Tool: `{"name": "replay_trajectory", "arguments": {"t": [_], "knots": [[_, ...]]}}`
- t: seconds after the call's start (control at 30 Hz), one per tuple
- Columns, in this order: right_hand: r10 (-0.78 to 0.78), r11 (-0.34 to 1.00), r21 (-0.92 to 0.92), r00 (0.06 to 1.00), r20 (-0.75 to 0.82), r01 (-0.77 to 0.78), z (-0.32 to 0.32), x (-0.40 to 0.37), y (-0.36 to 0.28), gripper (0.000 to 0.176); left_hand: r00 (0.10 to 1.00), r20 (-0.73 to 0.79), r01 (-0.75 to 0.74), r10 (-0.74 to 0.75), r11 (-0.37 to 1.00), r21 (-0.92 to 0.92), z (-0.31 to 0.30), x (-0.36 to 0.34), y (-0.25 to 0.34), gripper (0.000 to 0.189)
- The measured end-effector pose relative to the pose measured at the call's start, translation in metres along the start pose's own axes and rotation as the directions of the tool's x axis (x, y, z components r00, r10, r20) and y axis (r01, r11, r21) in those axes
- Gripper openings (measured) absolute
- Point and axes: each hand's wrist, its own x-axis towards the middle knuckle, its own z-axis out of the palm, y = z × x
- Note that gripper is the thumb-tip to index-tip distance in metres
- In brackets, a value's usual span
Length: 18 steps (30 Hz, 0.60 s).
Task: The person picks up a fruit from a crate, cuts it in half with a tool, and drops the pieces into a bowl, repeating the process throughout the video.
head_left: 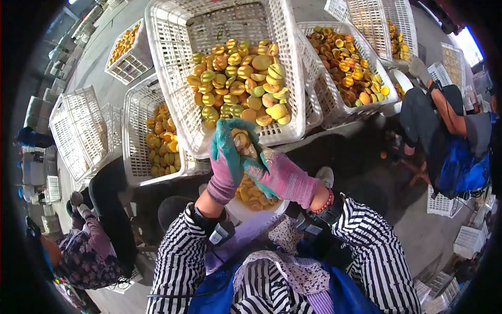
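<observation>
Both my hands wear pink gloves with teal palms and meet in front of the near rim of a white plastic basket point(188, 149). My left hand point(227, 154) is closed around a yellow-brown peach point(241, 141), mostly hidden by the gloves. From the other side, my right hand point(280, 172) presses its curled fingers against the same fruit. In the tilted basket lie many whole yellow-green peaches point(238, 78) with grooves cut round them. Below my hands stands a pale bucket point(240, 213) holding yellow peach pieces point(254, 198).
A white basket of halved fruit point(348, 57) stands to the right, another fruit basket point(133, 136) to the left. Stacked baskets point(78, 131) are farther left. One person point(89, 251) sits at lower left, another point(452, 125) at right.
</observation>
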Motion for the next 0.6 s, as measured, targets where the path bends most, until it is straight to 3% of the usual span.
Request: {"name": "replay_trajectory", "arguments": {"t": [0.03, 0.07, 0.1, 0.13, 0.17, 0.23, 0.27, 0.3, 0.37, 0.43, 0.5, 0.57, 0.6], "knots": [[-0.033, 0.987, -0.155, 0.999, -0.015, 0.030, 0.001, 0.001, 0.002, 0.039, 0.991, -0.028, -0.121, 0.129, 0.974, 0.193, 0.001, -0.001, -0.001, 0.062], [-0.031, 0.987, -0.156, 0.999, -0.019, 0.028, 0.000, -0.001, 0.004, 0.039, 0.991, -0.002, -0.133, 0.134, 0.989, 0.059, 0.001, -0.003, -0.002, 0.050], [0.091, 0.996, -0.020, 0.994, 0.057, -0.090, -0.003, -0.002, 0.003, 0.039, 0.991, -0.001, -0.137, 0.137, 0.989, 0.059, 0.002, -0.004, 0.000, 0.050], [0.199, 0.970, 0.107, 0.968, 0.151, -0.216, -0.006, -0.002, -0.002, 0.039, 0.997, -0.023, -0.078, 0.076, 0.995, -0.066, 0.003, -0.004, 0.002, 0.050], [0.197, 0.971, 0.109, 0.969, 0.150, -0.214, -0.006, -0.003, -0.004, 0.039, 0.999, -0.034, -0.019, 0.013, 0.982, -0.190, 0.003, -0.004, 0.002, 0.051], [0.321, 0.908, 0.205, 0.922, 0.219, -0.365, 0.000, -0.007, -0.005, 0.039, 0.999, -0.035, -0.019, 0.014, 0.990, -0.140, 0.000, -0.005, 0.004, 0.053], [0.170, 0.903, 0.381, 0.980, 0.106, -0.198, 0.010, -0.013, -0.001, 0.042, 0.998, 0.001, -0.062, 0.063, 0.994, -0.094, -0.002, -0.003, 0.008, 0.054], [0.169, 0.904, 0.379, 0.980, 0.109, -0.198, 0.015, -0.012, 0.005, 0.042, 0.993, 0.038, -0.106, 0.108, 0.993, -0.052, -0.002, 0.000, 0.013, 0.056], [-0.091, 0.994, 0.035, 0.980, -0.177, 0.099, 0.023, -0.012, 0.015, 0.045, 0.988, -0.003, -0.152, 0.152, 0.985, -0.087, 0.001, -0.001, 0.016, 0.056], [-0.110, 0.994, 0.015, 0.987, -0.120, 0.112, 0.014, -0.014, 0.007, 0.044, 0.998, 0.052, -0.034, 0.042, 0.990, -0.139, -0.005, -0.001, 0.014, 0.055], [-0.127, 0.992, -0.001, 0.990, -0.062, 0.128, 0.005, -0.016, 0.000, 0.042, 0.993, 0.105, -0.041, 0.061, 0.982, -0.182, -0.008, 0.000, 0.014, 0.054], [0.007, 0.983, 0.183, 0.992, 0.129, -0.031, 0.001, -0.021, 0.000, 0.043, 0.985, 0.153, -0.038, 0.073, 0.975, -0.220, -0.012, -0.002, 0.011, 0.053], [0.010, 0.982, 0.188, 0.991, 0.131, -0.035, 0.000, -0.022, 0.003, 0.043, 0.969, 0.194, -0.118, 0.151, 0.978, -0.173, -0.014, -0.001, 0.010, 0.054]]}}
